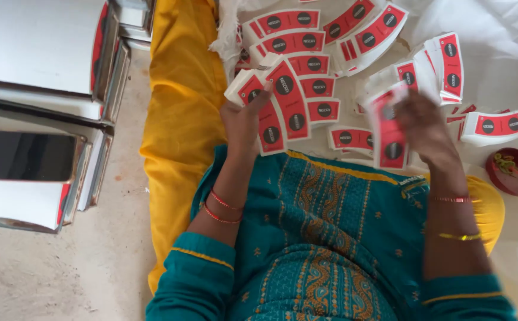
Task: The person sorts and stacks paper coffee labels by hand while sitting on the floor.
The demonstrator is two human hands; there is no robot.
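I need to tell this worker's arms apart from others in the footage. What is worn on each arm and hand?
Both arms have teal sleeves with a thin yellow band at the hem, ending above the elbow. The left hand is bare, with thin red bangles on that forearm. The right hand is bare too, with a thin red bangle at the wrist and a gold bangle further up.

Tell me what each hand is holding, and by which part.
Left hand grips a stack of red-and-white curved paper blanks at its lower-left edge; right hand holds another blurred stack by its top.
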